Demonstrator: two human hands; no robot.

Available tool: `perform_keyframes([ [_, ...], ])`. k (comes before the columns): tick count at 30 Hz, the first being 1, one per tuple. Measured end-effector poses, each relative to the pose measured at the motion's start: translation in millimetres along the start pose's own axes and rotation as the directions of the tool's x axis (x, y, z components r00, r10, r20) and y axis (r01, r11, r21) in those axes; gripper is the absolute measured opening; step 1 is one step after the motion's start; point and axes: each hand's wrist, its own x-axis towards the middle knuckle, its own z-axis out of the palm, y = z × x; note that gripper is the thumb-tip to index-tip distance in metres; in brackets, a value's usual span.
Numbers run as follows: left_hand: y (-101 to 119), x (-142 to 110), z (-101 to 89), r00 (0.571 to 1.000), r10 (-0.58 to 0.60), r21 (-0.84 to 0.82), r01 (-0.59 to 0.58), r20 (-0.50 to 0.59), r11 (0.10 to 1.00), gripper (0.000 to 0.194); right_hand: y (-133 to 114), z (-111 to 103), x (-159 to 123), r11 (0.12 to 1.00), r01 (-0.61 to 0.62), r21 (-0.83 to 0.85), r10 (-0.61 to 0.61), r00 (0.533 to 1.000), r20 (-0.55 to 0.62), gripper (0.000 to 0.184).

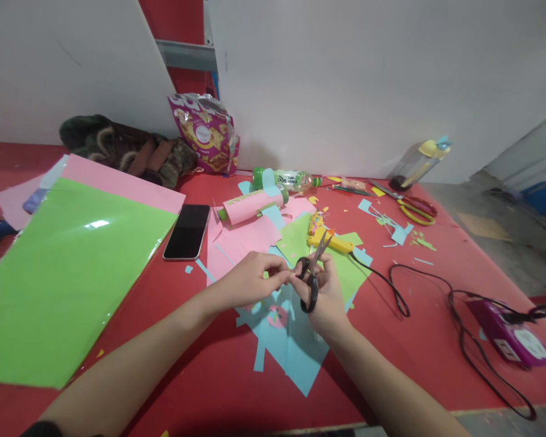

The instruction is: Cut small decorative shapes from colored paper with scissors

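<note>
My right hand [328,297] is closed around a pair of small scissors [313,285] with black handles, the blades pointing up and away from me. Thumb and fingers of my left hand [257,278] are pinched together right beside the right thumb; whatever lies between them is too small to make out. Below both hands spread light-blue paper sheets [300,358] and cut strips, with a pink paper scrap [277,316] on top. Just beyond the scissors lies a yellow glue gun [336,243] on green paper [295,235]. A bottle wrapped in pink paper [249,206] rests further back.
At left are a black-screened phone [188,232] and wrapped green sheets [85,267]. Behind stand a snack bag [204,133] and a lying green bottle [286,179]. Larger scissors [413,209], a yellow-lidded bottle [421,164], a cable [455,303] and a purple power strip [509,334] occupy the right.
</note>
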Motion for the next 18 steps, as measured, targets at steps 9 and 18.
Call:
perform_keyframes([
  [9, 3, 0, -7.3, 0.994, 0.009, -0.021, -0.012, -0.112, 1.0, 0.022, 0, 1, -1, 0.999, -0.052, -0.015, 0.053, 0.997, 0.053, 0.035],
  [18, 4, -2, -20.4, 0.971, -0.01, -0.086, -0.011, -0.239, 0.996, 0.023, 2, 0, -5, 0.97, -0.235, -0.053, 0.239, 0.907, 0.347, 0.036],
])
